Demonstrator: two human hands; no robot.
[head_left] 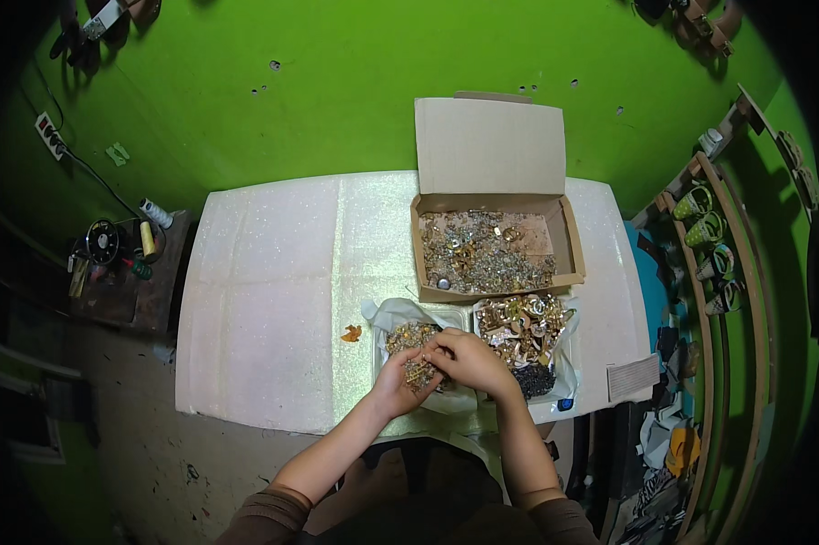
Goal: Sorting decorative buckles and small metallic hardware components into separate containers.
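Bench [264,300] covered in white sheet. Small orange scrap [351,334] lies left of the trays. Left hand [399,381] is cupped under small gold metal pieces [417,368], right hand [468,361] fingers pinched on them, over the near-left tray [382,318]. Gold fittings tray [524,329] sits right; open cardboard box [491,245] lies farther.

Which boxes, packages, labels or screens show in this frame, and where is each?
Open brown cardboard box: far side of the table, flap up, full of small metal bits.
White plastic-lined tray: near edge, under both hands, gold-coloured bits.
Second white tray: right of it, larger gold pieces, a dark heap.
No labels or screens seen.
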